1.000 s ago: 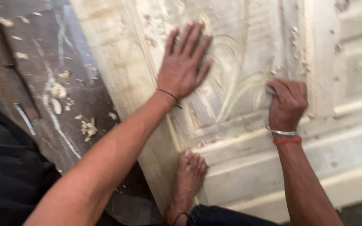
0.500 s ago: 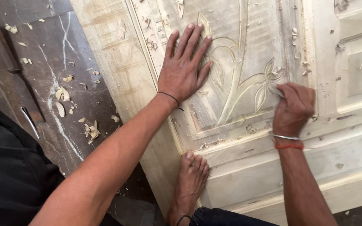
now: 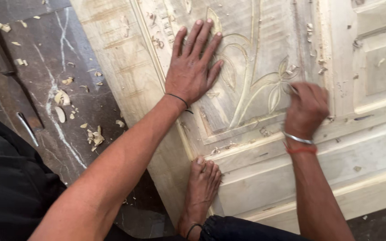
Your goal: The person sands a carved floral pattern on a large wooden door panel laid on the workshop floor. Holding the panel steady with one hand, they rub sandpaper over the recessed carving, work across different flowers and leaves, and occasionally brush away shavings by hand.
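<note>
1. Woodwork fills the view: a pale carved wooden door panel (image 3: 264,147) lies flat on a dark floor (image 3: 45,89), with raised frames and recessed fields across its surface.
2. The left hand (image 3: 193,71) lies flat on the panel, palm down and fingers spread, grasping nothing; it presses just beside the carved design, and a thin dark thread circles its wrist.
3. The right hand (image 3: 306,107) is clenched into a fist on the panel, right of the left hand. It is blurred, and a small sliver at its knuckles may be a tool's tip, but I cannot tell what it grips, if anything.
4. A metal bangle (image 3: 296,138) and a red thread sit on the right wrist.
5. A carved floral motif (image 3: 264,87) of curved stems and leaves lies between the two hands, its leaves touching the right fist.
6. A bare foot (image 3: 201,189) rests on the panel's lower left edge, below the left hand.
7. Pale wood chips (image 3: 65,98) are scattered on the floor left of the panel, and a few small ones lie on the panel itself.
8. A chisel-like metal blade (image 3: 27,128) lies on the floor near the chips, well apart from both hands.
</note>
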